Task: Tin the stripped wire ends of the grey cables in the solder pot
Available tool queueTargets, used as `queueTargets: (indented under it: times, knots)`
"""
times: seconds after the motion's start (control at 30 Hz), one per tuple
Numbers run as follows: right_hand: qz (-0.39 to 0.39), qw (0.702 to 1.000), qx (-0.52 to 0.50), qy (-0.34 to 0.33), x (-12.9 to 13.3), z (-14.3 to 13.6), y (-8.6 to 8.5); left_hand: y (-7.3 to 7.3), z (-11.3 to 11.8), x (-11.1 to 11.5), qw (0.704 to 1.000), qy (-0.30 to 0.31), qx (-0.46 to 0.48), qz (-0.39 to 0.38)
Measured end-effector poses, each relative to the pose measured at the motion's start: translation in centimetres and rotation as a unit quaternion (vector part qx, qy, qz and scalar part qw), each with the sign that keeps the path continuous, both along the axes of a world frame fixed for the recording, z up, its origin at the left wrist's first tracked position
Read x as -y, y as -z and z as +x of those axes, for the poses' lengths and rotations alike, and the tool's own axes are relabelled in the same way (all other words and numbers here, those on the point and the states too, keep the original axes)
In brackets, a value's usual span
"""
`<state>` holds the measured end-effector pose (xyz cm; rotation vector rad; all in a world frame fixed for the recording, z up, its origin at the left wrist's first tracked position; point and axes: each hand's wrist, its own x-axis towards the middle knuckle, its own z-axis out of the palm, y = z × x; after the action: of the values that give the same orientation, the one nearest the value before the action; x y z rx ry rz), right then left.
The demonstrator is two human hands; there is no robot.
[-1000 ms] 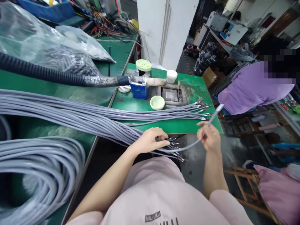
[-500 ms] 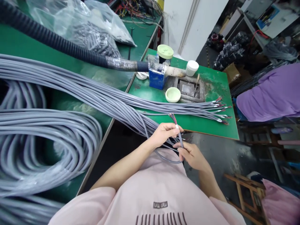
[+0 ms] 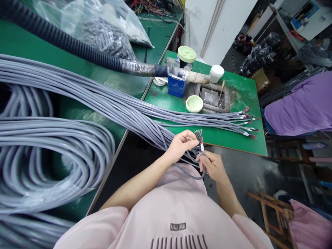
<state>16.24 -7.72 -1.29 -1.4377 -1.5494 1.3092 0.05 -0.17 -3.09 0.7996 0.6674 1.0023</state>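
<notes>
Right hand (image 3: 211, 166) grasping one grey cable (image 3: 190, 175), wires (image 3: 199, 136) fanned at its tip

In the head view, I have the right hand's fingers and thumb around the cable just below its white band (image 3: 202, 147). The tip points up, in front of the pink shirt (image 3: 178, 207) and just off the near edge of the green tabletop (image 3: 241, 90); below the grip the cable loops toward the left. The left hand (image 3: 181, 145) is half curled, thumb and fingertips right beside the fanned wires; I cannot tell whether it pinches any.

Behind the hands I see a long cable bundle (image 3: 124, 103) that forks: one branch lies across the tabletop with its bared ends near the right edge, the other passes behind the left hand. Farther back stand a blue box (image 3: 176, 85) under a ribbed hose (image 3: 85, 52), a pale green bowl (image 3: 194, 103) and a white tub (image 3: 217, 73). A thick coil (image 3: 103, 138) lies at left.
</notes>
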Motion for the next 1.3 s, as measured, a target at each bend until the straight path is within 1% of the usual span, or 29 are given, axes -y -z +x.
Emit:
queueTargets:
  times: [0.1, 0.27, 0.33, 0.4, 0.53, 0.63, 0.77, 0.97, 1.3]
  knots:
    - [-0.005, 1.000, 0.009, -0.006, -0.1, -0.1, 0.1, -0.3, 0.1, 0.0, 0.999, -0.032, -0.007, -0.004]
    - [-0.023, 1.000, -0.020, -0.005, -0.1, -0.2, 0.4, -0.4, 0.5, 0.4, 0.998, -0.052, 0.010, -0.023]
    - [-0.029, 0.999, -0.046, -0.001, -0.1, -0.1, 0.7, -0.2, 0.7, 0.5, 0.997, -0.043, 0.040, -0.053]
    - [-0.035, 0.998, -0.061, 0.002, 0.0, 0.0, 1.0, -0.1, 1.0, 0.7, 0.991, -0.024, 0.085, -0.099]
    - [-0.046, 0.997, -0.064, 0.000, 0.0, 0.0, 1.3, -0.1, 1.5, 0.8, 0.969, 0.017, 0.170, -0.179]
    - [-0.052, 0.997, -0.059, -0.010, 0.1, 0.0, 1.2, -0.3, 1.7, 0.7, 0.956, 0.030, 0.199, -0.212]
    - [-0.050, 0.997, -0.058, -0.015, 0.0, -0.2, 1.1, -0.2, 1.5, 0.5, 0.955, 0.026, 0.208, -0.211]
    - [-0.058, 0.997, -0.055, -0.017, -0.3, -0.4, 1.0, 0.1, 1.4, 0.5, 0.964, 0.007, 0.185, -0.191]
    - [-0.061, 0.997, -0.051, -0.013, -0.3, -0.4, 0.8, 0.2, 1.4, 0.5, 0.973, -0.014, 0.174, -0.154]
